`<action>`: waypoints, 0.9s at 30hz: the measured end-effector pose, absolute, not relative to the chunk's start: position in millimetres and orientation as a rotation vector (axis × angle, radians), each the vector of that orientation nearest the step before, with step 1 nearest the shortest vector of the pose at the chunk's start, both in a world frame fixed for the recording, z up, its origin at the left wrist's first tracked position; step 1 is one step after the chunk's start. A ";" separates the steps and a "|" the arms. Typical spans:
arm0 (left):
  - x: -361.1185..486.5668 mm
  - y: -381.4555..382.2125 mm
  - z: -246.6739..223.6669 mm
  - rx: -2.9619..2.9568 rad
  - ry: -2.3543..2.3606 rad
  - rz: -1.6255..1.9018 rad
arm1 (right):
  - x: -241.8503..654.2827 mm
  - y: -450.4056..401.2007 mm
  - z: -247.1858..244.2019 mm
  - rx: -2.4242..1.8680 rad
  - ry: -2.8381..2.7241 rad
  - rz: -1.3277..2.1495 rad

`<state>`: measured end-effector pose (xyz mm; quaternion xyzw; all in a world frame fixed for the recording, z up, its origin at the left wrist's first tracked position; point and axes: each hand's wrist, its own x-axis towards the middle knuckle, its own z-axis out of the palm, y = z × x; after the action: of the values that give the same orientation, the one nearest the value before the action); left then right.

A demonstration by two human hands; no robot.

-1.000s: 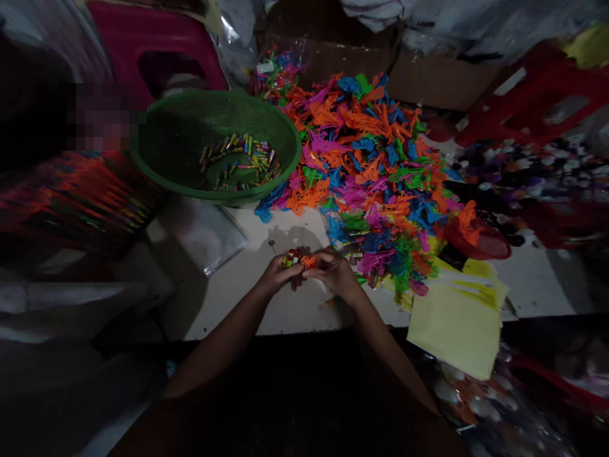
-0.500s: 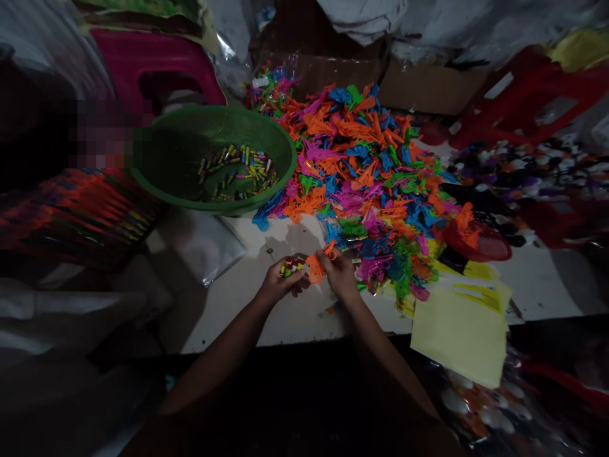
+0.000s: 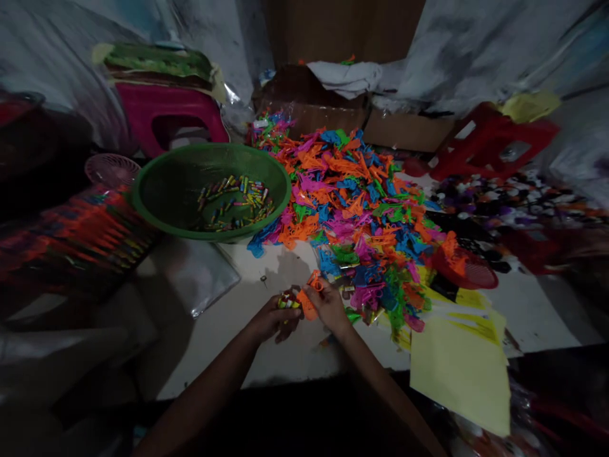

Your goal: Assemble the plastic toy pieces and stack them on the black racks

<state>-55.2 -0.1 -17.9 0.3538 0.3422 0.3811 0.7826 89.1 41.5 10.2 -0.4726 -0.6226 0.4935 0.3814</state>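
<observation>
My left hand (image 3: 269,318) is closed around several small tubes with yellow, green and red wrappers (image 3: 288,301). In my right hand (image 3: 328,307) is an orange plastic toy piece (image 3: 309,303), pinched between thumb and fingers. The two hands are close together over the white table (image 3: 280,362), with the toy piece right beside the tubes. Just beyond my right hand lies a big heap of orange, blue, green and pink plastic toys (image 3: 352,209). More small tubes lie in the green basket (image 3: 157,219) at the back left.
A clear plastic bag (image 3: 202,279) lies left of my hands. Toys with tubes are lined up at far left (image 3: 95,228). Yellow paper sheets (image 3: 457,368) and a red basket (image 3: 480,271) are at right. Pink (image 3: 136,114) and red stools (image 3: 476,139) stand behind.
The view has tilted up, so the table and heap appear lower. My left hand still holds the tubes and my right the orange toy piece, close together.
</observation>
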 end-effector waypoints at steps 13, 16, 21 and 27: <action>-53.7 15.9 -24.0 0.553 0.938 1.055 | 101.3 147.0 54.0 -1.598 -2.395 0.025; -56.5 17.7 -24.5 0.455 0.975 1.073 | 51.4 162.4 31.6 -1.610 -2.598 0.045; -58.1 21.7 -28.9 0.379 0.967 1.070 | 32.4 149.2 12.3 -1.603 -2.740 -0.027; -57.7 24.1 -29.4 0.443 0.841 1.090 | 47.2 109.8 12.3 -1.228 -2.904 0.035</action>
<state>-57.7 24.1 -29.4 0.2028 0.3847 0.4987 0.7498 47.2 109.8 12.3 -0.3896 -0.9209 0.0112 -0.0059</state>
